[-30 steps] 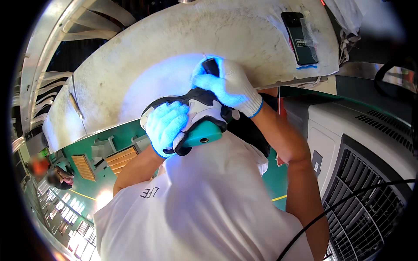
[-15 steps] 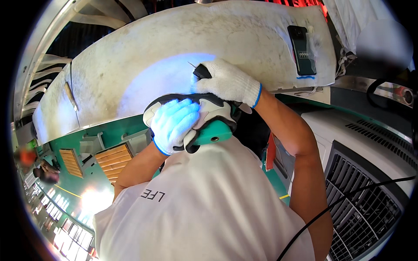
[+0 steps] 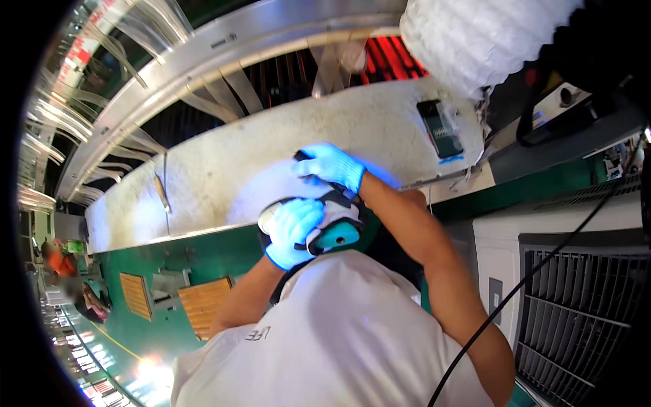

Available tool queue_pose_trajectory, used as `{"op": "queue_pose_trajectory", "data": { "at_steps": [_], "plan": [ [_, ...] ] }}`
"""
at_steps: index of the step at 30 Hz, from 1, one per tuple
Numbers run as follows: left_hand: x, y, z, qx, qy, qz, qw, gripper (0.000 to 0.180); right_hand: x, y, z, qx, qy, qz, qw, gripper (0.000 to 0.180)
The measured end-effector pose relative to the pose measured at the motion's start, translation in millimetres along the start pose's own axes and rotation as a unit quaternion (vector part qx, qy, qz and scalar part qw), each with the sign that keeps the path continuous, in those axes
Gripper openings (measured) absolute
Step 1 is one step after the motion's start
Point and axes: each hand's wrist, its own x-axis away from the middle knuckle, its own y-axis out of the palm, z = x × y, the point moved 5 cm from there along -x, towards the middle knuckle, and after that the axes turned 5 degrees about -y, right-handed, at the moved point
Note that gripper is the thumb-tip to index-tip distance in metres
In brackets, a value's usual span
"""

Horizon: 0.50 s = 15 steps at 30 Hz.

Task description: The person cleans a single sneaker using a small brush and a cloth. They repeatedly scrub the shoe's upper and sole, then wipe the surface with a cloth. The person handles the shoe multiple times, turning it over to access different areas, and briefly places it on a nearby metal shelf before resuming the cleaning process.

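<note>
A grey, white and black shoe upper (image 3: pixel 341 209) sits on a green last (image 3: pixel 339 235), held against my white shirt front at the table's near edge. My gloved left hand (image 3: pixel 297 227) is wrapped over its left part. Just beyond the upper, my gloved right hand (image 3: pixel 331 167) is closed round a small tool with a black handle (image 3: pixel 302 155); its working end cannot be made out now. Blue-white light falls on both gloves.
A pale, stained worktop (image 3: pixel 264 146) curves across in front of me. On it lie a wooden-handled tool (image 3: pixel 162 192) at left and a dark phone (image 3: pixel 440 129) at right. A white ribbed duct (image 3: pixel 481 41) hangs at the upper right; a black cable (image 3: pixel 522 285) crosses the right side.
The view has tilted up, showing more of the conveyor behind the worktop. My right hand has lifted slightly away from the upper, the black-handled tool still in it; the left keeps its hold.
</note>
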Motion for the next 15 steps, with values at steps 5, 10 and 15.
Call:
{"op": "queue_pose_trajectory", "data": {
  "at_steps": [5, 10, 15],
  "plan": [
    [-23, -7, -17, 0.05, -0.209, -0.069, 0.974, 0.072, 60, -84, 13, -0.192, -0.084, 0.297, 0.931, 0.034],
    [-87, -10, -60, 0.081, -0.408, -0.126, 0.901, 0.093, 108, -103, 10, -0.118, -0.131, 0.389, 0.904, 0.036],
    [-102, -14, -68, -0.146, -0.362, -0.222, 0.893, 0.118, 117, -94, 4, -0.102, -0.114, 0.356, 0.922, 0.036]
  ]
}}
